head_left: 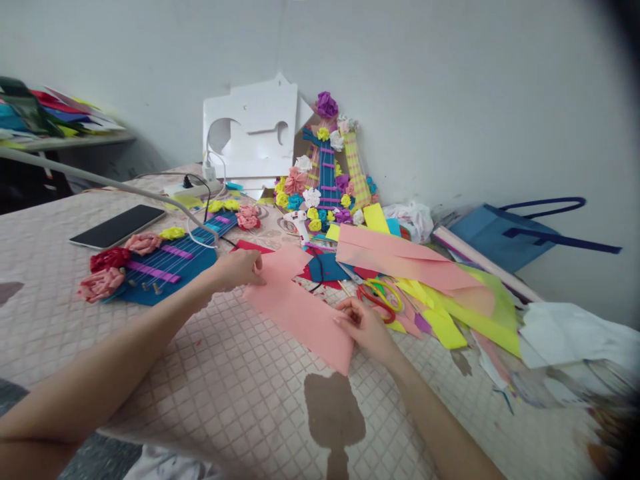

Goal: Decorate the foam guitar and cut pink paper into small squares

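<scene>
A strip of pink crepe-like paper (303, 317) stretches between my hands over the patterned tablecloth, with a folded or second piece at its far end. My left hand (237, 270) is closed on its left end, fingers curled. My right hand (365, 325) pinches the strip near its right end, thumb against fingers. Just beyond my right hand lie scissors (380, 300) with red and yellow handles. Left of my left hand rests a blue paper guitar (163, 267) with purple bars, strings and paper roses (103, 283).
A tablet (119, 225) lies at the left. Behind are a white glue gun (299, 223), a white cut-out board (250, 133) and a flower-covered guitar (327, 173). Pink sheets (400, 257), yellow strips (443, 327) and a blue bag (500, 233) lie rightward. A pale cable crosses the left side.
</scene>
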Demonstrator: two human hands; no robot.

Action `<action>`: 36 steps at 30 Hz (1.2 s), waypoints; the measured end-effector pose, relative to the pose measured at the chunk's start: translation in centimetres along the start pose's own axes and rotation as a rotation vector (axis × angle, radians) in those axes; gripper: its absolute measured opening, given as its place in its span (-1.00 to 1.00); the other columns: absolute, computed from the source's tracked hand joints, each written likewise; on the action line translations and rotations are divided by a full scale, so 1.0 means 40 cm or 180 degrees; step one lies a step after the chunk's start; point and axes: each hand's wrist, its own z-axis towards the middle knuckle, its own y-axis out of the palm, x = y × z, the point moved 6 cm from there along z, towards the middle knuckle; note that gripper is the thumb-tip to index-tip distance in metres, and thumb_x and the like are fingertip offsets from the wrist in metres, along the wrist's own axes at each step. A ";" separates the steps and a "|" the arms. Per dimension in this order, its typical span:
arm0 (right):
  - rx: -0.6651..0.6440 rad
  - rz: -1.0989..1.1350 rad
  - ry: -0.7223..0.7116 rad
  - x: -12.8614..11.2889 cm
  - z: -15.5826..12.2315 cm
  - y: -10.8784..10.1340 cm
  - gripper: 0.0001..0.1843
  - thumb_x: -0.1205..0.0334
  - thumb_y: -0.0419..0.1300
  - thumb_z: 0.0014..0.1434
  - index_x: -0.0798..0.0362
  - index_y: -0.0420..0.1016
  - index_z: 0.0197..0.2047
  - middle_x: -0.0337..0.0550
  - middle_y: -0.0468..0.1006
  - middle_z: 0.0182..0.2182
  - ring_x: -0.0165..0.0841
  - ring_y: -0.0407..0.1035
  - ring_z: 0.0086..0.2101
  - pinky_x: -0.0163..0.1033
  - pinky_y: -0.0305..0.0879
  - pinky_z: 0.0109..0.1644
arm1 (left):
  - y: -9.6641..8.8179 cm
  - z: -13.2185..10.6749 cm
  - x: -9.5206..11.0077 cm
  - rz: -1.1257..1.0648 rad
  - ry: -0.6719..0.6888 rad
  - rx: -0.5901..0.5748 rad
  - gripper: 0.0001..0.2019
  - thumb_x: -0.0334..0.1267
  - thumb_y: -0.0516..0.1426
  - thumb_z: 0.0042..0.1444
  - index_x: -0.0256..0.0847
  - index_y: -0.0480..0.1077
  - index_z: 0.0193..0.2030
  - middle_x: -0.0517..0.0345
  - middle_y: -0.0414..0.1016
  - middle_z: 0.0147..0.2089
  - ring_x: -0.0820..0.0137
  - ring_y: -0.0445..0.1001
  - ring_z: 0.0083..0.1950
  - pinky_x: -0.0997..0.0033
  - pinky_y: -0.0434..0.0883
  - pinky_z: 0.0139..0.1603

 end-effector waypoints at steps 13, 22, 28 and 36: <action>0.0124 -0.0417 -0.0294 0.005 -0.002 0.008 -0.76 0.29 0.16 0.07 0.03 0.37 -0.14 -0.16 0.43 -0.28 -0.33 0.32 -0.31 -0.21 0.27 -0.19 | 0.039 0.041 -0.018 -0.0612 0.0286 -0.0079 -0.70 -0.05 0.16 -0.21 -0.24 0.34 -0.41 0.11 0.46 -0.39 0.37 0.38 -0.37 0.46 0.20 -0.40; 0.0072 -0.0426 -0.0218 0.010 0.003 0.014 -0.81 0.25 0.16 0.09 0.06 0.41 -0.18 -0.19 0.41 -0.35 -0.35 0.29 -0.35 -0.24 0.24 -0.26 | 0.029 0.029 0.025 -0.1900 0.0547 -0.0485 -0.69 -0.08 0.22 -0.20 -0.25 0.23 -0.48 0.29 0.24 -0.54 0.52 0.22 -0.50 0.50 0.14 -0.47; 0.0084 -0.0381 -0.0242 0.009 0.005 0.012 -0.82 0.24 0.16 0.09 0.06 0.42 -0.20 -0.17 0.41 -0.34 -0.36 0.29 -0.36 -0.25 0.24 -0.28 | 0.024 0.007 0.061 -0.2203 0.0712 -0.0636 -0.65 -0.05 0.20 -0.13 -0.24 0.16 -0.57 0.33 0.09 -0.57 0.56 0.10 -0.53 0.51 0.08 -0.49; 0.0027 -0.0148 -0.0269 0.001 0.011 0.019 -0.87 0.24 0.12 0.12 0.05 0.42 -0.25 -0.16 0.44 -0.33 -0.34 0.33 -0.33 -0.24 0.27 -0.26 | 0.016 -0.007 0.073 -0.2452 0.0455 -0.0615 -0.69 -0.08 0.23 -0.14 -0.27 0.25 -0.52 0.30 0.20 -0.57 0.57 0.15 -0.55 0.51 0.08 -0.52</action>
